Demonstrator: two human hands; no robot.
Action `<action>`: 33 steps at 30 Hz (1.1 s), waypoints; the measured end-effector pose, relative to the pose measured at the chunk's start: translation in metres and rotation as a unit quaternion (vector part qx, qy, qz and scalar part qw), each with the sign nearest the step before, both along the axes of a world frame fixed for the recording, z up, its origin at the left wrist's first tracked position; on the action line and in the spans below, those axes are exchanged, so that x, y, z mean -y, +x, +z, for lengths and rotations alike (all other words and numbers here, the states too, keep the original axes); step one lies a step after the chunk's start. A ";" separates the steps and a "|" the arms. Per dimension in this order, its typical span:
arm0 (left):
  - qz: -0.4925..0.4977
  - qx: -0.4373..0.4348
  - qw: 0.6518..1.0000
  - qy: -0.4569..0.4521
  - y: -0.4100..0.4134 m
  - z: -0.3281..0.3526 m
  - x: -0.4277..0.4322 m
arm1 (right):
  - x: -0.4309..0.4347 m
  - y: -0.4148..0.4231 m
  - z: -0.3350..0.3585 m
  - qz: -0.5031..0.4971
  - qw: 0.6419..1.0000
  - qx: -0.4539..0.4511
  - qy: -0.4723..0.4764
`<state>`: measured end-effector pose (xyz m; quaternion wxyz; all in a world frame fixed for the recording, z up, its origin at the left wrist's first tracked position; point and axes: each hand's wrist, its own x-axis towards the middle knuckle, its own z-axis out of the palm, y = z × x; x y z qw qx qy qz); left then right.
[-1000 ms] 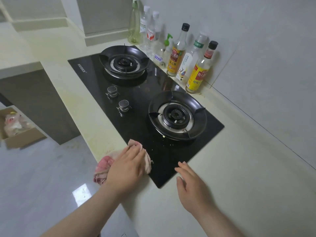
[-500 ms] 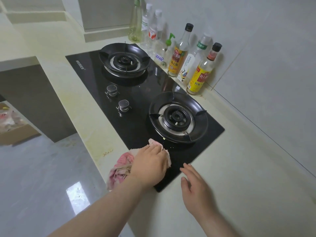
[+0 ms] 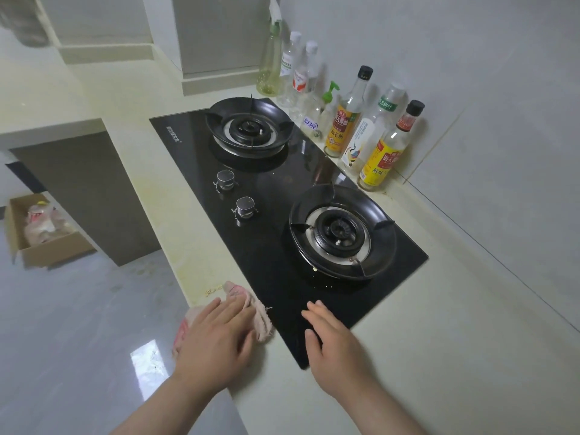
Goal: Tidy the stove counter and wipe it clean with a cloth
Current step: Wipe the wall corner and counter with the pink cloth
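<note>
A black glass gas stove (image 3: 270, 246) with two burners is set into the pale counter (image 3: 455, 356). My left hand (image 3: 216, 340) presses flat on a pink cloth (image 3: 257, 312) at the counter's front edge, just left of the stove's near corner. Part of the cloth hangs over the edge. My right hand (image 3: 335, 343) rests with straight fingers on the stove's near corner, holding nothing.
Several bottles (image 3: 342, 120) of sauce and cleaner line the wall behind the stove. Two knobs (image 3: 244, 207) sit on the stove's front strip. A cardboard box (image 3: 40, 233) lies on the floor at left. Yellowish stains mark the counter left of the stove.
My left hand slid the cloth right onto the stove glass, then back left to the counter edge. My right hand stayed by the stove's near corner.
</note>
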<state>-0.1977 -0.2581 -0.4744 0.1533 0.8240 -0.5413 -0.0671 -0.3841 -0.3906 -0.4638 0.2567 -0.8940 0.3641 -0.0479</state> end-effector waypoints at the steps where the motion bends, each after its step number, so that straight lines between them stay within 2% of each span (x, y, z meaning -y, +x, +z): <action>1: -0.004 0.007 1.000 -0.001 0.000 -0.001 0.000 | 0.001 0.009 -0.001 0.017 1.000 0.003 -0.006; 5: -0.012 0.003 0.999 -0.037 -0.010 -0.015 0.000 | 0.006 0.036 -0.007 0.057 0.998 0.018 -0.019; 8: -0.048 0.003 0.992 -0.119 -0.014 -0.022 0.001 | 0.005 0.027 -0.012 0.001 0.999 0.036 -0.023; 12: 0.010 -0.108 0.965 -0.237 -0.016 -0.013 0.021 | 0.002 -0.009 -0.017 -0.092 0.994 0.045 -0.046; 14: -0.015 -0.158 0.954 -0.255 -0.028 -0.002 0.047 | 0.004 -0.024 -0.021 -0.114 0.991 0.052 -0.053; 15: -0.045 -0.174 0.954 -0.240 -0.036 0.003 0.061 | 0.006 -0.031 -0.024 -0.125 0.989 0.059 -0.059; 17: -0.101 -0.197 0.963 -0.155 -0.050 0.008 0.089 | 0.011 -0.041 -0.030 -0.159 0.981 0.083 -0.072; 18: -0.128 -0.181 0.968 -0.116 -0.055 0.009 0.099 | 0.013 -0.045 -0.032 -0.181 0.976 0.095 -0.071; 20: -0.182 -0.102 0.973 -0.101 -0.061 0.003 0.106 | 0.015 -0.054 -0.035 -0.222 0.966 0.120 -0.063; 23: -0.269 -0.009 0.961 -0.067 -0.061 -0.010 0.103 | 0.015 -0.067 -0.038 -0.257 0.949 0.169 -0.062; 26: -0.299 0.059 0.952 -0.008 -0.065 -0.015 0.113 | 0.010 -0.075 -0.040 -0.283 0.940 0.183 -0.046; 29: -0.267 0.070 0.961 0.017 -0.078 -0.009 0.136 | 0.005 -0.080 -0.041 -0.304 0.933 0.185 -0.055; 33: -0.112 0.031 0.993 0.023 -0.087 -0.002 0.144 | 0.005 -0.081 -0.037 -0.293 0.943 0.151 -0.051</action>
